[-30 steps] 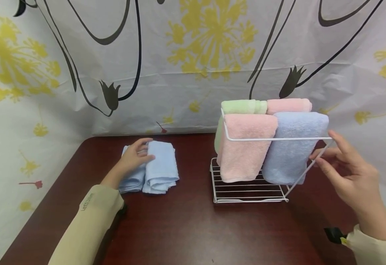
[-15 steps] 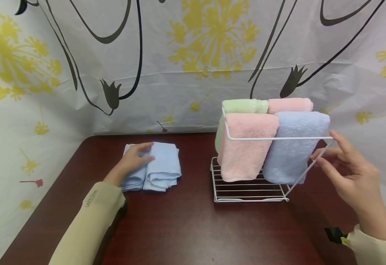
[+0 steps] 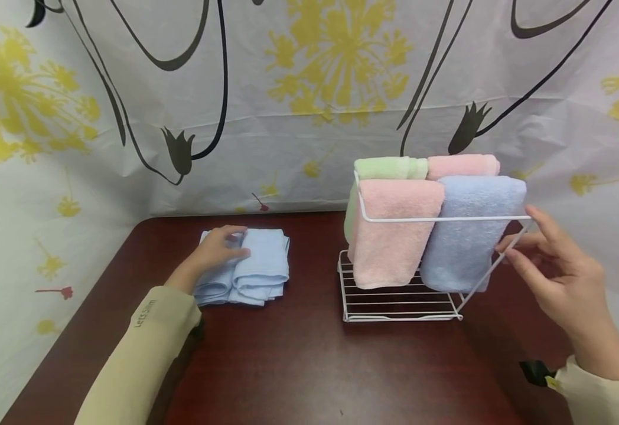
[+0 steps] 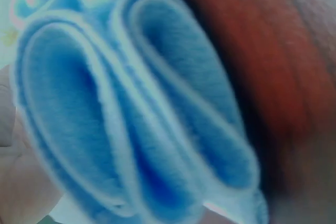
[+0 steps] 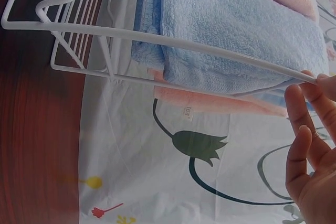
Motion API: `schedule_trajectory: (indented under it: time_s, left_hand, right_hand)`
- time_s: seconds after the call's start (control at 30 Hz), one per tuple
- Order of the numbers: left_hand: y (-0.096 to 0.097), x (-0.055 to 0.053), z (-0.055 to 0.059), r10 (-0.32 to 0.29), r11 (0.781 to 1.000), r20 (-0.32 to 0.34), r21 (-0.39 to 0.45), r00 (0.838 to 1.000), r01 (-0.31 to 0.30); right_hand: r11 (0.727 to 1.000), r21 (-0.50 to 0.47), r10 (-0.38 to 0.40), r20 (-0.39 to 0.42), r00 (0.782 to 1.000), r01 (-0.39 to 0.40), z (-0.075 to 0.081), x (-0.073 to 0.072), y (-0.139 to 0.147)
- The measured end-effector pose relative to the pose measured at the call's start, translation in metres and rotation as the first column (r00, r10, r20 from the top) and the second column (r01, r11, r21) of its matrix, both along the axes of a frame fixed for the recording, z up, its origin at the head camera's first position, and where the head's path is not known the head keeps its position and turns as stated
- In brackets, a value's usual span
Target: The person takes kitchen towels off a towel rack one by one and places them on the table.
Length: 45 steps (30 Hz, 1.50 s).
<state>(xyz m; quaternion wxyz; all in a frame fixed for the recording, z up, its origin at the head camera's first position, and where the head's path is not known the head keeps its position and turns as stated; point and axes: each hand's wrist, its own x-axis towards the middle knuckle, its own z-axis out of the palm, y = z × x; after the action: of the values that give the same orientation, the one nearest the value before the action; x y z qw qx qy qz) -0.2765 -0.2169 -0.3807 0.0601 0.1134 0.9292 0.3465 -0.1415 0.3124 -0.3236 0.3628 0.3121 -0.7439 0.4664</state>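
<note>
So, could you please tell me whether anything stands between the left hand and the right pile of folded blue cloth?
Nothing visible does: the left hand reaches over the left pile, its thumb and forefinger already at the left edge of the right pile.
</note>
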Motion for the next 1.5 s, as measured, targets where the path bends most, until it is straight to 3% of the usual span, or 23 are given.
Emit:
schedule_trajectory:
  time_s: [0.13, 0.5, 0.7, 0.87, 1.0, 1.17, 1.3, 1.5]
  left_hand:
    - [0.001, 0.001, 0.009, -0.021, 0.999, -0.044, 0.023, 0.999, 0.022]
    - [0.018, 0.003, 0.042, -0.047, 0.989, -0.157, 0.135, 0.987, 0.068]
    - [0.040, 0.003, 0.066, -0.089, 0.970, -0.227, 0.203, 0.970, 0.136]
    - [0.062, 0.005, 0.089, -0.112, 0.955, -0.304, 0.229, 0.946, 0.186]
    - [0.082, 0.010, 0.106, -0.149, 0.942, -0.354, 0.234, 0.923, 0.242]
    - [0.108, 0.019, 0.126, -0.212, 0.921, -0.422, 0.215, 0.881, 0.324]
    - [0.127, 0.025, 0.140, -0.245, 0.911, -0.484, 0.180, 0.840, 0.370]
    - [0.151, 0.032, 0.154, -0.328, 0.893, -0.556, 0.080, 0.764, 0.442]
  right_hand:
    - [0.998, 0.033, -0.056, -0.003, 0.998, 0.056, 0.003, 0.001, -0.004]
    - [0.997, 0.050, -0.066, -0.009, 0.998, 0.067, 0.001, -0.001, -0.005]
    - [0.996, 0.039, -0.074, -0.002, 0.997, 0.074, -0.002, -0.003, -0.002]
    - [0.996, 0.040, -0.076, 0.000, 0.997, 0.076, -0.003, -0.002, -0.002]
    - [0.997, 0.033, -0.070, 0.004, 0.998, 0.069, -0.003, -0.001, -0.002]
    - [0.997, 0.027, -0.070, 0.018, 0.997, 0.069, -0.004, -0.001, 0.001]
    - [0.998, 0.015, -0.054, 0.022, 0.998, 0.054, -0.004, -0.002, 0.004]
    - [1.000, 0.002, -0.023, 0.009, 1.000, 0.023, -0.004, -0.004, 0.005]
